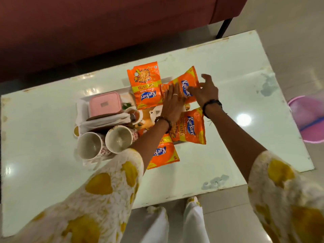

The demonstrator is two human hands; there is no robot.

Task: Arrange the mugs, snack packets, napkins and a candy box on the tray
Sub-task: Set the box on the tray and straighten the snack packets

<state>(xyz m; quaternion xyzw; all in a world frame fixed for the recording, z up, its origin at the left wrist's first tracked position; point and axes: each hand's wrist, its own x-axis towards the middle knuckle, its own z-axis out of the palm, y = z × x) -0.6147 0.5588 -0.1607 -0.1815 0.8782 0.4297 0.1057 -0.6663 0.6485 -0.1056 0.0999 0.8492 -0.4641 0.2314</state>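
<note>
A white tray (79, 109) lies on the pale table. Two cream mugs (91, 147) (118, 139) stand at its near end, folded white napkins (105, 122) behind them, and a pink candy box (105, 103) at the far left. Several orange snack packets cover the right side: one at the back (145, 85), one at the near edge (164, 155), one to the right (190, 128). My left hand (172, 104) presses flat on another packet (183, 85). My right hand (206, 90) touches that packet's right edge, fingers spread.
A maroon sofa (87, 28) stands behind the table, its black leg (224, 28) at the far right corner. A pink basin (308, 118) sits on the floor to the right. The table's right half (245, 67) holds nothing. My legs stand at the near edge.
</note>
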